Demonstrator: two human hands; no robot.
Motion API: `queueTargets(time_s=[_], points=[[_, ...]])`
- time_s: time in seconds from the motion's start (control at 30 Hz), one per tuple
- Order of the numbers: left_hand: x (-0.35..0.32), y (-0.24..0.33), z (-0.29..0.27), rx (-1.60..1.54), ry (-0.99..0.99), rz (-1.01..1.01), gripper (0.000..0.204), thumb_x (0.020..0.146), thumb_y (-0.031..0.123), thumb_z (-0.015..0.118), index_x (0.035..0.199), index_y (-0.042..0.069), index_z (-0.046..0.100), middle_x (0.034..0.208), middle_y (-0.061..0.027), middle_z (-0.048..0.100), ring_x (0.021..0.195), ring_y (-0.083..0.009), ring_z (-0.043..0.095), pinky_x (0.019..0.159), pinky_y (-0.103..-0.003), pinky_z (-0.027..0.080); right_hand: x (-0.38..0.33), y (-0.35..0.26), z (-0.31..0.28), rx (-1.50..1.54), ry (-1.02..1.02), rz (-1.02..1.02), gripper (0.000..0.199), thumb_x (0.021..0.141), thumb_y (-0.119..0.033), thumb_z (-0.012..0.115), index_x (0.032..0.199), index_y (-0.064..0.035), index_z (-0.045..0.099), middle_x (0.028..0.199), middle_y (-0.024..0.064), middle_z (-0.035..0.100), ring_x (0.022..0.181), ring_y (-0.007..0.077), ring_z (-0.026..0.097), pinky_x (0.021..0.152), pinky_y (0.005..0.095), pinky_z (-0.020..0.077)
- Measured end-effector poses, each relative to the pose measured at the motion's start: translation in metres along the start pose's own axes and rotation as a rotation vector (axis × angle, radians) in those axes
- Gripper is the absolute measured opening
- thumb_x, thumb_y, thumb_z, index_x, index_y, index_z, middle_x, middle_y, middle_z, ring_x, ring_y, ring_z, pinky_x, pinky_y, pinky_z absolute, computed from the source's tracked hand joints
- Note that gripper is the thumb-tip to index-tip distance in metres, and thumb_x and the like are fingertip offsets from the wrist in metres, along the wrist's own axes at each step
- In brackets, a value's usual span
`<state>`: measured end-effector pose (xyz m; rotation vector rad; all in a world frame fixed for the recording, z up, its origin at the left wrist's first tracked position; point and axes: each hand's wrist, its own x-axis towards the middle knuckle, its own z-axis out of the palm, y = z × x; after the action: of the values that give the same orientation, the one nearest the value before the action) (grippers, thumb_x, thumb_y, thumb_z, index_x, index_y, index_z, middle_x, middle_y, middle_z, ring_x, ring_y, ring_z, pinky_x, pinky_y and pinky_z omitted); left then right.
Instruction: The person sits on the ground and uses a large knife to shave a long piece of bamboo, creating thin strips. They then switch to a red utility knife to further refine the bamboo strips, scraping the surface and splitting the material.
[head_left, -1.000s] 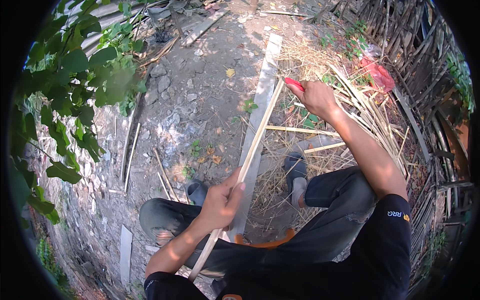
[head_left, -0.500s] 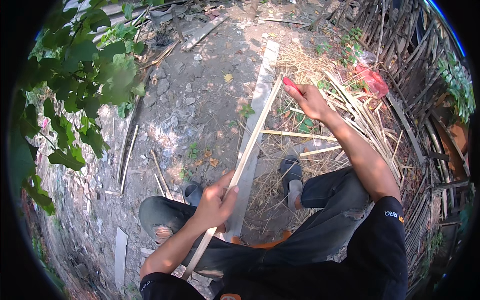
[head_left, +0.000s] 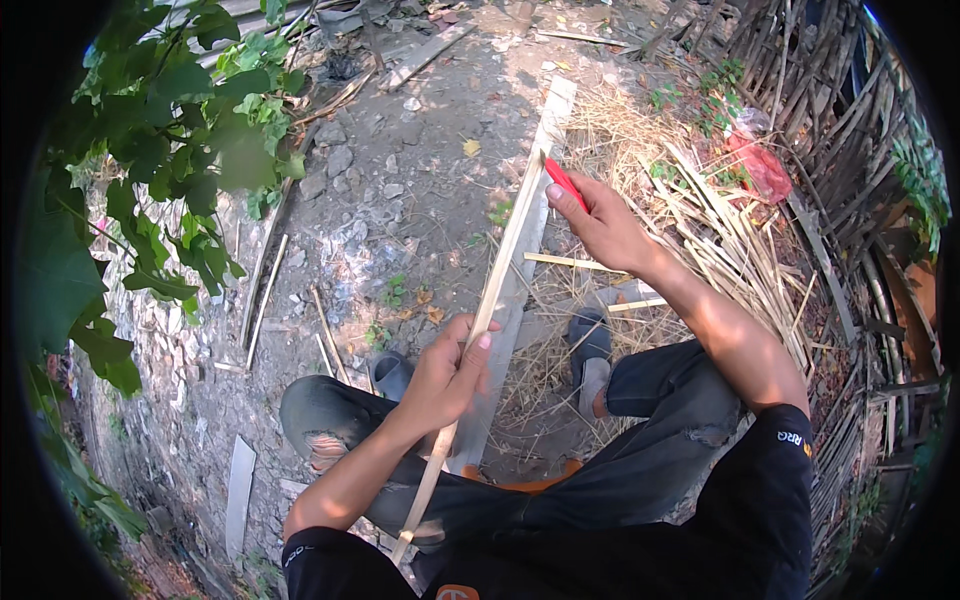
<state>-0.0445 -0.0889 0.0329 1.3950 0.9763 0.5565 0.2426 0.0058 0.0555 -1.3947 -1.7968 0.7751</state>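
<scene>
My left hand (head_left: 449, 375) grips a long thin bamboo strip (head_left: 503, 270) near its lower part, close to my knee. The strip runs up and away over a pale flat plank (head_left: 545, 160) lying on the ground. My right hand (head_left: 600, 222) is stretched out at the strip's far end and holds a red-handled knife (head_left: 564, 183) against it. My legs in dark trousers are folded below, feet in grey sandals beside the plank.
Heaps of bamboo shavings and split strips (head_left: 735, 250) lie right of the plank. A stick fence (head_left: 830, 110) curves along the right. Leafy branches (head_left: 150, 150) hang at the left over stony dirt with loose slats (head_left: 262, 300). A red bag (head_left: 760, 165) lies by the fence.
My right hand with the knife has slid slightly along the strip toward me; my left hand keeps its grip at about the same spot. The view has shifted a little.
</scene>
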Motion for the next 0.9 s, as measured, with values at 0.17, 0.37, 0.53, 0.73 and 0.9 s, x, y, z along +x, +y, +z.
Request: queueTargets(time_s=[0.17, 0.37, 0.53, 0.73, 0.9], points=[[0.005, -0.013, 0.001, 0.041, 0.151, 0.141, 0.040, 0.110, 0.024, 0.047, 0.144, 0.003, 0.050, 0.070, 0.0041, 0.053, 0.060, -0.0023, 0.047, 0.056, -0.023, 0.038, -0.014, -0.020, 0.004, -0.299, -0.197, -0.175, 0.042, 0.102, -0.045, 0.056, 0.112, -0.0042, 0.061, 0.074, 0.0230, 0.063, 0.075, 0.0456, 0.064, 0.067, 0.0517, 0.0480], [0.014, -0.015, 0.004, 0.113, 0.229, 0.196, 0.053, 0.109, 0.021, 0.048, 0.159, 0.005, 0.034, 0.068, 0.0062, 0.050, 0.060, -0.0002, 0.042, 0.055, -0.021, 0.034, -0.039, -0.039, 0.030, -0.347, -0.312, -0.096, 0.047, 0.101, -0.047, 0.058, 0.088, -0.0020, 0.062, 0.061, 0.0204, 0.057, 0.063, 0.0439, 0.062, 0.060, 0.0514, 0.0475], [0.016, -0.011, 0.005, -0.149, 0.184, 0.097, 0.052, 0.110, 0.017, 0.046, 0.159, 0.006, 0.034, 0.063, 0.0089, 0.042, 0.052, 0.0001, 0.038, 0.049, -0.020, 0.032, -0.035, -0.031, 0.051, -0.412, -0.303, -0.059, 0.058, 0.102, -0.053, 0.054, 0.081, 0.0001, 0.065, 0.058, 0.0223, 0.057, 0.061, 0.0452, 0.062, 0.061, 0.0537, 0.0483], [0.005, -0.018, -0.006, -0.181, 0.071, 0.014, 0.051, 0.110, 0.018, 0.045, 0.159, 0.007, 0.034, 0.059, 0.0092, 0.042, 0.046, -0.0014, 0.036, 0.044, -0.022, 0.031, 0.013, -0.004, 0.020, -0.414, -0.154, 0.277, 0.064, 0.100, -0.058, 0.051, 0.091, 0.0005, 0.074, 0.076, 0.0239, 0.069, 0.078, 0.0439, 0.069, 0.073, 0.0527, 0.0530], [0.003, -0.016, -0.003, -0.198, 0.062, -0.052, 0.050, 0.110, 0.018, 0.047, 0.158, 0.006, 0.036, 0.059, 0.0076, 0.042, 0.047, -0.0024, 0.038, 0.045, -0.023, 0.033, 0.019, 0.021, -0.002, -0.560, -0.076, 0.139, 0.067, 0.102, -0.060, 0.047, 0.087, 0.0002, 0.073, 0.076, 0.0241, 0.068, 0.078, 0.0439, 0.069, 0.074, 0.0508, 0.0536]])
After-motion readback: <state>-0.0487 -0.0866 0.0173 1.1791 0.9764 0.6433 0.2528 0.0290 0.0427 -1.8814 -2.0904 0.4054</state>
